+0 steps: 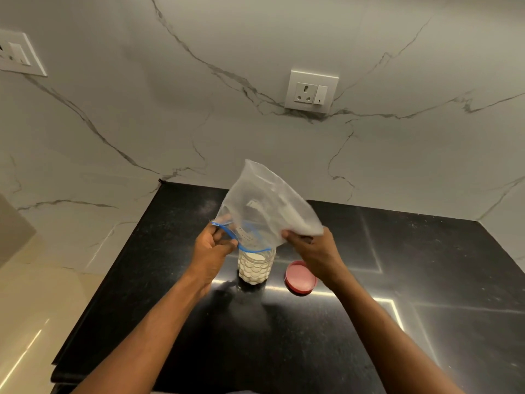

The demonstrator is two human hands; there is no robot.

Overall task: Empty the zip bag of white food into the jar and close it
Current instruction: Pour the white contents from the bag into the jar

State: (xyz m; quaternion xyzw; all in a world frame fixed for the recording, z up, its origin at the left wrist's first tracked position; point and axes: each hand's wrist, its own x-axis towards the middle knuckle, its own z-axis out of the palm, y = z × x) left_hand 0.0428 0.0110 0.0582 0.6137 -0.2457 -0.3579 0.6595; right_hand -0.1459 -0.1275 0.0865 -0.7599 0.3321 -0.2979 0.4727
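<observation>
A clear zip bag (264, 206) with a blue zip strip is held tipped up over a clear plastic jar (256, 268), its open mouth down at the jar's opening. The jar stands upright on the black counter (284, 336) and holds white food almost to its neck. A little white food lies in the bag's raised lower corner. My left hand (213, 248) pinches the bag's blue zip edge just left of the jar. My right hand (315, 251) grips the bag's raised bottom corner to the right. A red lid (300, 278) lies flat right of the jar.
The counter ends at a white marble wall (255, 137) behind, with a socket plate (311, 91) above the bag and another (17, 54) at far left. The counter's left edge drops to a beige floor (34, 322).
</observation>
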